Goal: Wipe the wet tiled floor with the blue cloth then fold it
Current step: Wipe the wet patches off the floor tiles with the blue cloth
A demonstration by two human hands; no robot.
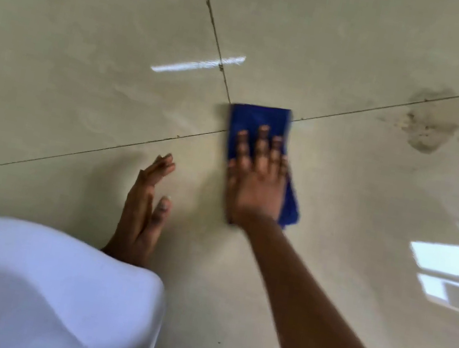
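- Head view showed the right hand [256,178] pressed flat on the blue cloth [259,120], fingers straight and spread, near frame centre.
- Cloth lay as a folded strip on the tiled floor [79,24], covering the grout crossing; long axis ran from lower right up toward the top of the frame, in line with the forearm.
- Left hand [144,205] hovered or rested left of the cloth, apart from it, fingers straight, holding nothing; contact with the floor was unclear.
- Dirty wet patch [428,124] sat in the upper right, well apart from the cloth.
- Judgement: wiping was underway; next stroke likely needed to go right and slightly up, with the right hand nearer.
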